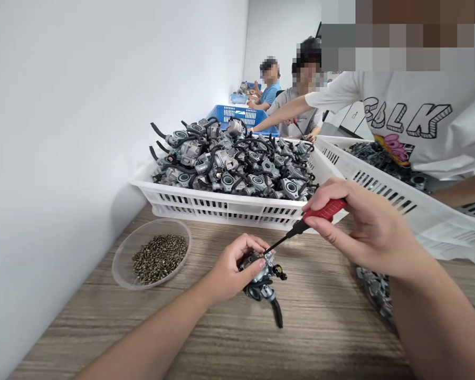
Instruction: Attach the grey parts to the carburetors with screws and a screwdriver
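Note:
My left hand (237,266) is closed around a small metal carburetor (266,274) just above the wooden table, its black rubber hose hanging toward me. In my right hand (364,227) is a screwdriver (325,211) with a red and black handle, gripped between thumb and fingers. The screwdriver's shaft slants down to the left, and its tip meets the top of the carburetor beside my left fingers. Whether the tip sits in a screw head is too small to tell. My left fingers and thumb cover part of the carburetor's body.
Left of my hands, a clear round tub (116,264) holds many small screws (160,258). A white crate (221,207) piled with carburetors stands behind. Another white crate (380,184) is at right, near a co-worker in a white shirt (411,116). Metal parts (374,290) lie beside my right forearm.

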Tool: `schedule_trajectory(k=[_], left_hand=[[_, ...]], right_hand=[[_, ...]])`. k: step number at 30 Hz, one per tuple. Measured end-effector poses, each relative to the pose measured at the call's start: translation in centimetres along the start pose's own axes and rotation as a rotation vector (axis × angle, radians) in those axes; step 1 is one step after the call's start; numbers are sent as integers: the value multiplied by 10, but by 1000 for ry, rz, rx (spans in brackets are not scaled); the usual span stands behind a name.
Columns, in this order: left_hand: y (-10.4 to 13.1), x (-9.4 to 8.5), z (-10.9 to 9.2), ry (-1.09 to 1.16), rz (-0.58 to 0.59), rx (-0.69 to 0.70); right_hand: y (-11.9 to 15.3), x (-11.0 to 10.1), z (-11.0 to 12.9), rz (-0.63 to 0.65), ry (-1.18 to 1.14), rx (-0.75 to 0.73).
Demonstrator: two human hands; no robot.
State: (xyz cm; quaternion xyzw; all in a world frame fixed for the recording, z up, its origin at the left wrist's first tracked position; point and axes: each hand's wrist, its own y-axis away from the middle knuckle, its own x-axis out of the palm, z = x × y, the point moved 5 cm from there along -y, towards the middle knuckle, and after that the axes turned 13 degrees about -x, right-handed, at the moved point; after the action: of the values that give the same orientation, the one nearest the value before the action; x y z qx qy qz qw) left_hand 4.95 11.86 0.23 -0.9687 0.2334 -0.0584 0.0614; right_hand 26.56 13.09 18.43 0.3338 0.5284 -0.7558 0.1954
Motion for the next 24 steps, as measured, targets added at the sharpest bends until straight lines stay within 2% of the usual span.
schedule_trajectory(k=[3,5,8,10,12,14,16,18,21,22,24], left_hand=[[-1,1,-2,-3,-9,-4],[-1,1,-2,3,-5,-3],[-1,2,-1,2,-4,-2],[-1,2,0,0,-7,4],[-1,2,1,-1,-6,14],[-1,2,1,-2,-2,22],[-2,2,2,-3,4,29],[-3,1,2,5,12,38],[-3,1,2,-1,15,52],[-3,1,2,-7,12,53],[-3,2,1,-12,10,46]], right_hand=[[-2,-2,5,-54,190,-20],[-2,-5,7,-12,242,4],[-2,-6,7,124,87,35],[-2,-4,8,163,-32,33],[-3,-3,11,97,11,24],[-5,-3,14,-26,171,14],[-6,-4,18,-70,275,17],[-5,-4,16,7,212,37],[-2,-6,8,152,-53,53],[-1,-7,6,163,-96,50],[0,-9,4,130,-40,43]])
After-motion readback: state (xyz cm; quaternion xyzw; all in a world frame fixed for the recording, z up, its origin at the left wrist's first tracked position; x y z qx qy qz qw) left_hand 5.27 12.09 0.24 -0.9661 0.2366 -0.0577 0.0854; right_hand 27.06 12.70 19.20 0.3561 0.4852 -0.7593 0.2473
